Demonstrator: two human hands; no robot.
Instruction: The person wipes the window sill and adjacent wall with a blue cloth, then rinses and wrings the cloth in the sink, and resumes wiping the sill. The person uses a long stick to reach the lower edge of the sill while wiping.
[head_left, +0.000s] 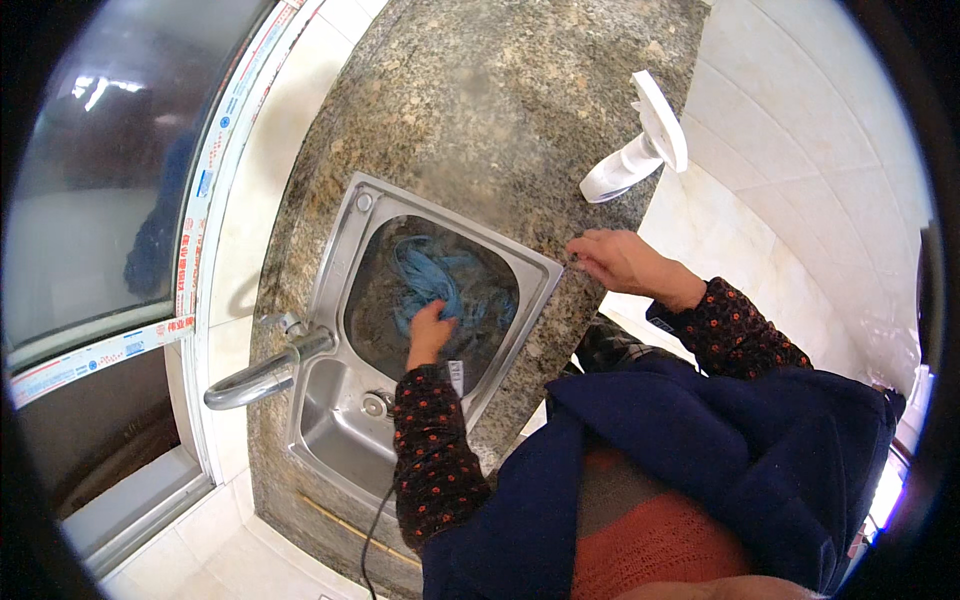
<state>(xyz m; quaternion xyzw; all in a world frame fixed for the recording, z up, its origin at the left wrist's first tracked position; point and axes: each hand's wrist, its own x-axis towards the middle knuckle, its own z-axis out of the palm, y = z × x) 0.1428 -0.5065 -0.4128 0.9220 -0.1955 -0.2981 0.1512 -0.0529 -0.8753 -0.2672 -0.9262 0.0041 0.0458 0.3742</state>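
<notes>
A blue cloth (427, 274) lies in dark water in the larger basin of a double stainless-steel sink (469, 223). My left hand (433, 330) reaches over that basin with its fingers on the lower part of the cloth; how firmly they grip it cannot be told. My right hand (611, 259) is over the stone countertop (465, 97), beside the right corner of the sink. Its fingers are bent around a small dark thing at the fingertips, too small to name.
A chrome faucet (255, 379) stands at the sink's left side, next to the smaller basin (341, 435) with its drain. A white plastic stand-like object (626, 165) rests near the countertop's right edge. A dark cable (365, 551) runs beside my left sleeve. A framed window (184, 262) is at left.
</notes>
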